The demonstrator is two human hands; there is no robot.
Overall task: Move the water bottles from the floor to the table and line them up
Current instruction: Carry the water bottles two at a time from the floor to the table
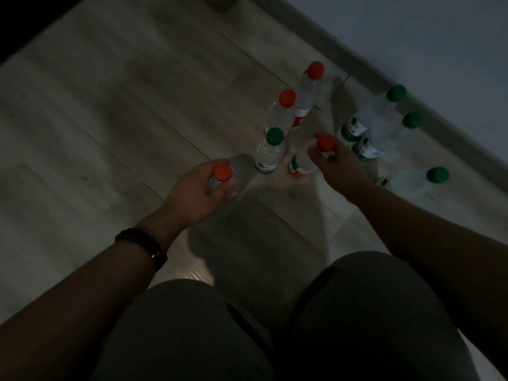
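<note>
Nearest us are our bent knees [192, 325], so we judge we are crouching over the floor [110, 119]. Our left hand [192, 196], a dark band [143, 248] on its wrist, has fingers and thumb curled round the neck of a red bottle [223, 176]; in this dim light we cannot tell if its base is off the floor. A little farther and to the right, our right hand [341, 169] wraps its fingers round the neck of a second red bottle [324, 145], just under the cap. A green bottle [270, 149] stands between our hands, just beside that second one. We should raise the right bottle straight up before swinging it, or we may tip this neighbour. A grip by the neck alone looks slippery for a full bottle, so we would close firmly under the cap's collar and rise slowly. Farther off stand a red pair [292, 105] and, right by the wall [439, 37], a green trio [390, 136]. The table is out of view.
</note>
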